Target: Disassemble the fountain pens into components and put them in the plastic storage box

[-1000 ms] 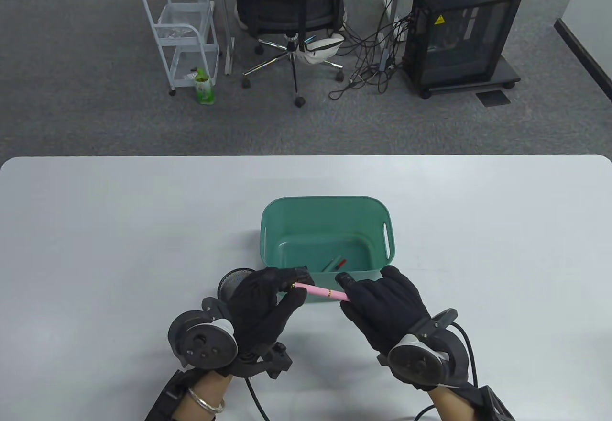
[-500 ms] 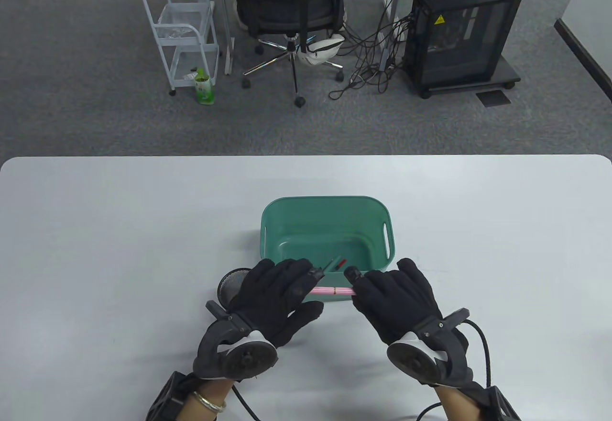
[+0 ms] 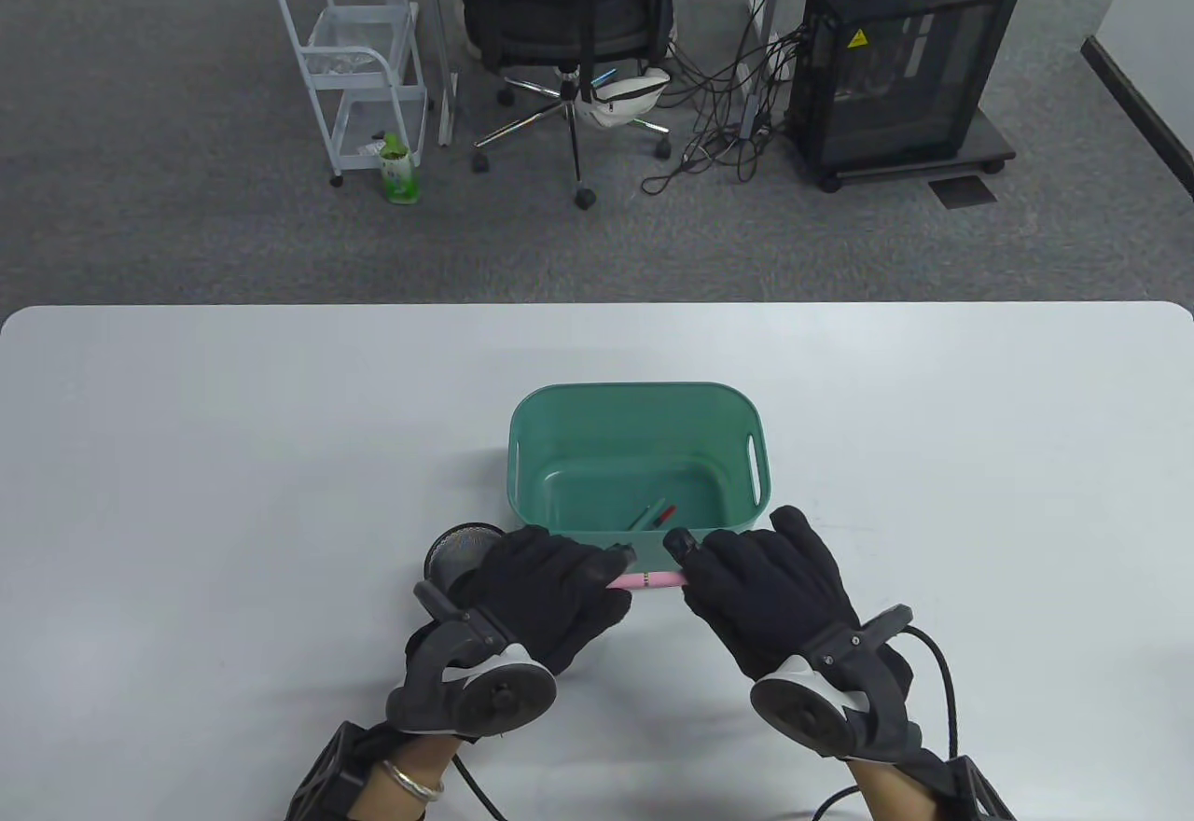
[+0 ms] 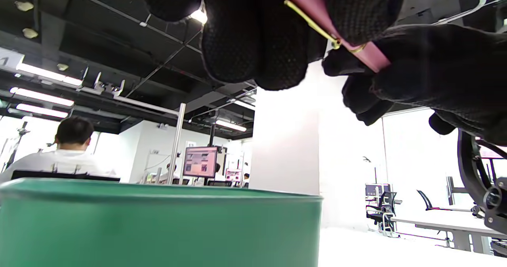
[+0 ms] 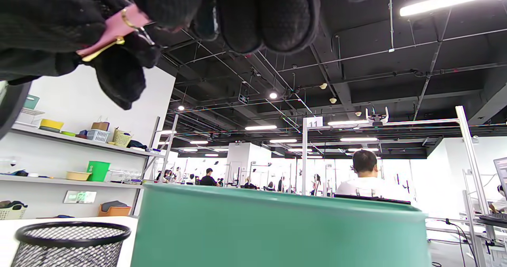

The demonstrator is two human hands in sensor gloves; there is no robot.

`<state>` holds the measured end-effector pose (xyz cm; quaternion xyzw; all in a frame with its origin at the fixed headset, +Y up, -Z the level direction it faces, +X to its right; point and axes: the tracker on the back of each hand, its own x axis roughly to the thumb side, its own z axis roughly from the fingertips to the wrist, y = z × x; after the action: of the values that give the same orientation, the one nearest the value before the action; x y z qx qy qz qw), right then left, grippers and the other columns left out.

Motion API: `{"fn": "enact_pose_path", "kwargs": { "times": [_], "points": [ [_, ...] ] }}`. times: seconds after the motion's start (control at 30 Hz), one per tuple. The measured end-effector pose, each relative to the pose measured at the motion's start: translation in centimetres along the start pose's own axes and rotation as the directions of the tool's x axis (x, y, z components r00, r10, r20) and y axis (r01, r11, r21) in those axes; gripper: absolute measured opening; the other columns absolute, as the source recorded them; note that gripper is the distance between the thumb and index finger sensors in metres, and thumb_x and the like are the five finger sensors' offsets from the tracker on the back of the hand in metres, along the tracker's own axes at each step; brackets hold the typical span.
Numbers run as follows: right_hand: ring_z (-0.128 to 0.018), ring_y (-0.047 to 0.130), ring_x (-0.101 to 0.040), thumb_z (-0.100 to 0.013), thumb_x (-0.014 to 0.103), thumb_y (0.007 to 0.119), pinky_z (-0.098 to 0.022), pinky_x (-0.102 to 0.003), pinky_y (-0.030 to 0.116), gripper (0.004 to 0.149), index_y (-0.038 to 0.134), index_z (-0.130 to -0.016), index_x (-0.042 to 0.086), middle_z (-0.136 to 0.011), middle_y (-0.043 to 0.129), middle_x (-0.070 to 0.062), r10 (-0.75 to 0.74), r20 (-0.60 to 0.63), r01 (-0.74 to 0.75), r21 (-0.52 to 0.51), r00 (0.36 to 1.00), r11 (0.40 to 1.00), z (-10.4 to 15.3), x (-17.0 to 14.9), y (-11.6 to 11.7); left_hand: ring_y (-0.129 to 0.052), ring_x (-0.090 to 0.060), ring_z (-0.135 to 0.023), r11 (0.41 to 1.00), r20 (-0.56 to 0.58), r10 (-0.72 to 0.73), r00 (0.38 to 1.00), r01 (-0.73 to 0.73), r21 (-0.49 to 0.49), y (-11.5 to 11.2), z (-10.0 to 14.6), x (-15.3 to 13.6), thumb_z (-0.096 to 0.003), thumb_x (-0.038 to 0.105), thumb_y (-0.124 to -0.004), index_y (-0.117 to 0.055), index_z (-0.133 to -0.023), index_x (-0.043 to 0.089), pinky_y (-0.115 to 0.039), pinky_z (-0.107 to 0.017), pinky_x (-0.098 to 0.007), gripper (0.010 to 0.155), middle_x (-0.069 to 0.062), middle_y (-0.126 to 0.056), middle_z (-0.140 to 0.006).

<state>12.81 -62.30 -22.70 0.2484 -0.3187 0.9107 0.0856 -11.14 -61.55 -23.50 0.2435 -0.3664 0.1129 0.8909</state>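
Note:
A pink fountain pen [image 3: 645, 580] with gold bands is held level just in front of the green plastic storage box [image 3: 560, 406]. My left hand [image 3: 560, 583] grips its left end and my right hand [image 3: 737, 578] grips its right end, so only a short middle stretch shows. The pen [image 4: 336, 37] and its gold clip show between the gloved fingers in the left wrist view, and the pen [image 5: 115, 29] shows again in the right wrist view. Inside the box lie a few small pen parts [image 3: 653, 515], one red, one dark.
A black mesh pen cup [image 3: 459, 549] stands on the table just left of the box, partly behind my left hand. The green box wall [image 5: 277, 235] fills the lower part of both wrist views. Beyond the table are an office chair, a white cart and a computer case.
Both hands have closed in along the pen, leaving less of it showing. The left hand has rolled palm-down, and the pen has come slightly nearer the table's front edge.

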Motion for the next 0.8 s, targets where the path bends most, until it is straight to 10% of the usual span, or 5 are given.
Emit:
{"fn": "enact_pose_path", "kwargs": {
  "times": [0.8],
  "points": [
    [-0.079, 0.083, -0.013, -0.056, 0.047, 0.072, -0.081, -0.053, 0.053, 0.045, 0.085, -0.095, 0.031, -0.088, 0.084, 0.007, -0.193, 0.075, 0.194, -0.009, 0.978, 0.981, 0.0, -0.1, -1.6, -0.096, -0.018, -0.063, 0.995, 0.112, 0.068, 0.991, -0.076, 0.061, 1.5, 0.3, 0.9, -0.0657, 0.043, -0.07, -0.09, -0.092, 0.009, -0.069, -0.071, -0.046, 0.047, 0.002, -0.1, -0.068]
  ]
}}
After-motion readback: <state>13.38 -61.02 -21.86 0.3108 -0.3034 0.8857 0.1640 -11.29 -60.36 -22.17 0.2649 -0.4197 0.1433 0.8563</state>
